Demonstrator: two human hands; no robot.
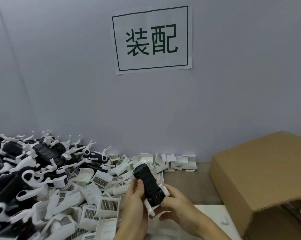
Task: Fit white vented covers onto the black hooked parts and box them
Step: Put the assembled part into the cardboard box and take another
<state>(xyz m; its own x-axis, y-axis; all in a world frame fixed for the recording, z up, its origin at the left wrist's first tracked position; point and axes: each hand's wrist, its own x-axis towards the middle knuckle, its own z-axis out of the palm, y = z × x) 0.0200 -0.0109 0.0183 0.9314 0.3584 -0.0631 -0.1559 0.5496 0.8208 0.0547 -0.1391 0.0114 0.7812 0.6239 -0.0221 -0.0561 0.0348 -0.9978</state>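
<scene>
I see my left hand (135, 199) and right hand (176, 201) both gripping one black part (149, 182) inside a white cover (150, 207), above the worktop (189, 184), cardboard box (260, 174) at right.

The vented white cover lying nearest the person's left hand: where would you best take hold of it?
Probably by its two plain side walls, coming from above. That vented white cover lies grille up at the near edge of the pile, so its sides look reachable, and a grip there avoids pressing the mesh. Both hands are busy: left hand and right hand hold the black part.
</scene>
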